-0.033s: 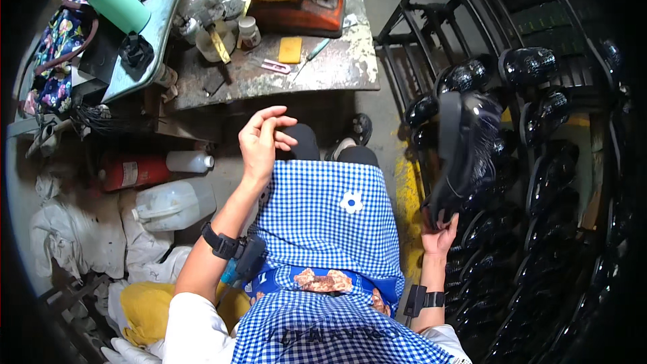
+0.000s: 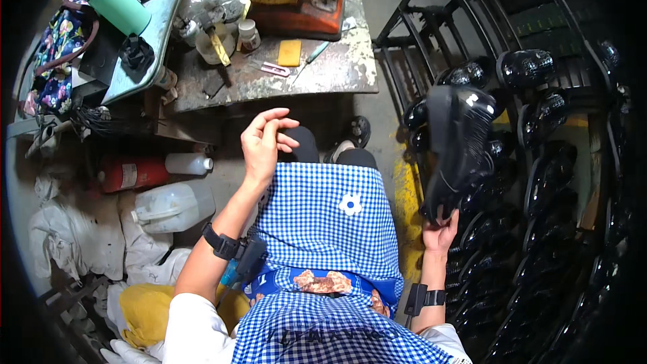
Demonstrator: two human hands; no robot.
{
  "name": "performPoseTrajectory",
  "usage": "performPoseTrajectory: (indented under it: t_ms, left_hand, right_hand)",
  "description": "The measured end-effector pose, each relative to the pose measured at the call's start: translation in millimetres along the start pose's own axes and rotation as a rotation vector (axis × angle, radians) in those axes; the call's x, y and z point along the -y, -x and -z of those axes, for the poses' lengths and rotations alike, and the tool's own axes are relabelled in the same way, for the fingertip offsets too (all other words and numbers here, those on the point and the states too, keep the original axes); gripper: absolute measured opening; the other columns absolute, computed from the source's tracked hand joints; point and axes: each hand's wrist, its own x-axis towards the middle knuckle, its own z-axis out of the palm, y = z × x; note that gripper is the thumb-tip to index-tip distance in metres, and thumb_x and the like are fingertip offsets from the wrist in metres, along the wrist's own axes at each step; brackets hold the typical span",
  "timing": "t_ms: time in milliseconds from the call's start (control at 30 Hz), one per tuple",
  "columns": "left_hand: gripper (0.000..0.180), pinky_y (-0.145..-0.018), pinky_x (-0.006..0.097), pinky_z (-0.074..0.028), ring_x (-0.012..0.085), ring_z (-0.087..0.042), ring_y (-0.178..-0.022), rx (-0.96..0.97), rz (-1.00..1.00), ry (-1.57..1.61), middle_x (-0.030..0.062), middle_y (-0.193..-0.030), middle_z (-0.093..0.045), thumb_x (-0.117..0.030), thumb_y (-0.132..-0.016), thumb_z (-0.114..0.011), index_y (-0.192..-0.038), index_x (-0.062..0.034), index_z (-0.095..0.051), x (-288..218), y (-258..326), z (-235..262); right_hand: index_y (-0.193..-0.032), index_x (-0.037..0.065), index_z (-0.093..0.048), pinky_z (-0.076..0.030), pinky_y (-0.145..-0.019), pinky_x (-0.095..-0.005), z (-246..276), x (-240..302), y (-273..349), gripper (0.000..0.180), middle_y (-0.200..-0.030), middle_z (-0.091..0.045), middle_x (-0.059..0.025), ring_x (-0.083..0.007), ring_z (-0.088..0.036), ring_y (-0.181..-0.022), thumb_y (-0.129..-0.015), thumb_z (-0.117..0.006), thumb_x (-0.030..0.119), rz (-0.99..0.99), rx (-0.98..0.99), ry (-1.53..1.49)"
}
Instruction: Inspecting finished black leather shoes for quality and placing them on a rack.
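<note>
At my right side, my right hand (image 2: pixel 440 232) grips a shiny black shoe (image 2: pixel 465 145) at its lower end, with the shoe pointing away from me. Its thick sole (image 2: pixel 437 141) faces left, and the fingertips are partly hidden behind the shoe. Above my lap hangs my left hand (image 2: pixel 264 145), holding nothing, its fingers loosely bent and apart. Many more black glossy shoes (image 2: pixel 529 67) sit in rows on a black metal rack (image 2: pixel 411 44) just beyond the held one.
A worn workbench (image 2: pixel 344 67) ahead carries an orange machine with a yellow wheel (image 2: pixel 323 10), a yellow block (image 2: pixel 290 53), pink thread snips (image 2: pixel 275 69), a thin teal-handled tool (image 2: pixel 317 52) and a small jar (image 2: pixel 249 34). A plastic jug (image 2: pixel 174 207) and white cloths (image 2: pixel 81 229) lie at left.
The shoe in my right hand has turned and shifted slightly left, showing more of its shiny upper. My left hand has barely moved.
</note>
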Motion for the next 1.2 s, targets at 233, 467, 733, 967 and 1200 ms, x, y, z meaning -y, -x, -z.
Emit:
performPoseTrajectory:
  t_ms: [233, 467, 733, 967, 1200]
  left_hand:
    - [0.026, -0.050, 0.022, -0.051, 0.0127, -0.062, -0.057, 0.957, 0.491, -0.227, 0.0138, -0.084, -0.066, -0.006, -0.086, -0.040, -0.097, 0.0049, -0.060, -21, 21, 0]
    - [0.034, -0.085, 0.033, -0.048, 0.0206, -0.060, -0.096, 0.285, -0.051, -0.185, 0.0132, -0.112, -0.058, -0.003, -0.084, -0.045, -0.118, -0.0002, -0.052, -23, 25, 12]
    - [0.021, -0.051, 0.022, -0.049, 0.0135, -0.061, -0.059, 0.462, 0.191, -0.180, 0.0123, -0.085, -0.063, -0.010, -0.093, -0.044, -0.107, 0.0018, -0.054, -26, 12, 21]
    - [0.019, -0.041, 0.019, -0.037, 0.0039, -0.048, -0.044, 0.326, -0.055, -0.336, 0.0024, -0.061, -0.061, -0.006, -0.090, -0.046, -0.102, -0.0019, -0.061, 1, -4, -14]
    - [0.016, -0.049, 0.030, -0.047, 0.0193, -0.061, -0.052, 0.296, -0.309, -0.587, 0.0111, -0.059, -0.059, -0.006, -0.083, -0.054, -0.096, -0.0054, -0.064, 21, -17, -30]
  right_hand:
    - [-0.102, 0.009, -0.063, -0.046, -0.088, -0.0401, -63, -1, -40, 0.024, -0.108, -0.063, -0.0067, -0.0219, -0.060, -0.093, -0.083, -0.062, 0.024, -0.008, -0.103, 0.133]
    - [-0.100, 0.011, -0.065, -0.051, -0.082, -0.0386, -86, -8, -55, 0.023, -0.107, -0.064, -0.0053, -0.0222, -0.060, -0.096, -0.085, -0.059, 0.028, 0.111, -0.167, 0.087]
    - [-0.096, 0.016, -0.063, -0.053, -0.054, -0.0320, -93, -11, -75, 0.019, -0.095, -0.065, 0.0018, -0.0148, -0.063, -0.080, -0.083, -0.062, 0.031, 0.077, -0.273, 0.064]
    - [-0.109, 0.008, -0.058, -0.056, -0.057, -0.0378, -115, -26, -103, 0.030, -0.102, -0.063, -0.0082, -0.0233, -0.063, -0.083, -0.083, -0.061, 0.024, 0.106, -0.188, 0.122]
    - [-0.126, 0.003, -0.043, -0.058, -0.059, -0.0388, -157, -34, -149, 0.049, -0.111, -0.058, -0.0121, -0.0252, -0.063, -0.087, -0.082, -0.061, 0.015, 0.251, -0.007, 0.257]
